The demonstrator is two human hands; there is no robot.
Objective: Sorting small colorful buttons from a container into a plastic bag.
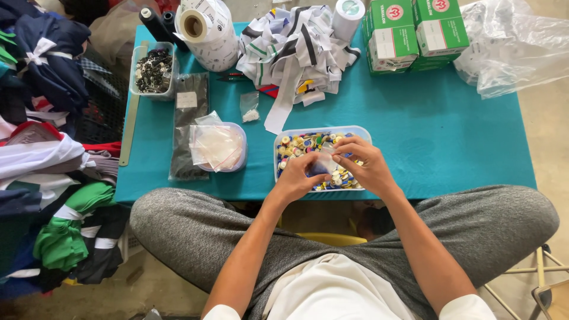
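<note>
Teal cloth covered the table I looked down on, with grey-trousered knees crossed beneath its near edge. Going left to right: at nine o'clock a heap of folded garments in navy, white, red and green lay off the table. At eleven o'clock stood a clear tub of dark buttons, and below it a round tub of small clear bags beside a long black packet. At twelve o'clock sat a big roll of printed labels and a loose pile of striped fabric strips. Just below centre was a clear tray of mixed coloured buttons.

Over that tray both hands met. My left hand and right hand each pinched a small clear plastic bag between thumb and fingertips, holding it just above the buttons at the tray's middle. I judged the bag very light, limp and slippery; it would crumple rather than hold shape, so its top edge was the place to hold it, one side in each hand, gently enough not to tear the thin film.

At one o'clock stood green and white boxes, and at two o'clock a crumpled clear plastic sheet.
</note>
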